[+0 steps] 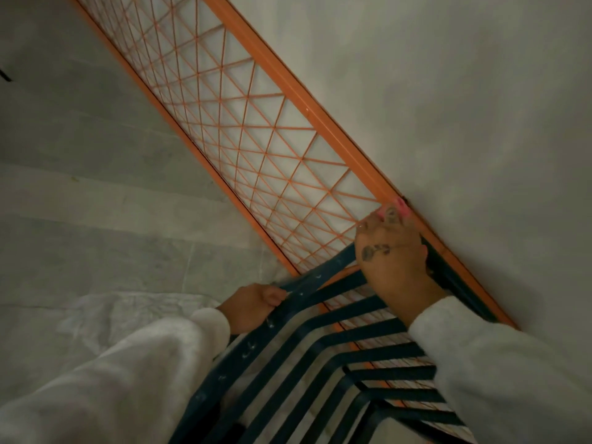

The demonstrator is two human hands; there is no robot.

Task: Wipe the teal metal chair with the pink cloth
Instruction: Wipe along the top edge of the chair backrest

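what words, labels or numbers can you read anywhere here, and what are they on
None: no readable text in this view.
Dark marks on the back of the right hand: they look like drawings, too blurred to read as letters.
Teal chair: pale specks only, no label.
Pink cloth and orange mesh frame: no print visible.

The chair point(243, 350) stands before the mesh railing point(256, 139); floor point(80, 187) lies left, wall point(448, 91) right.
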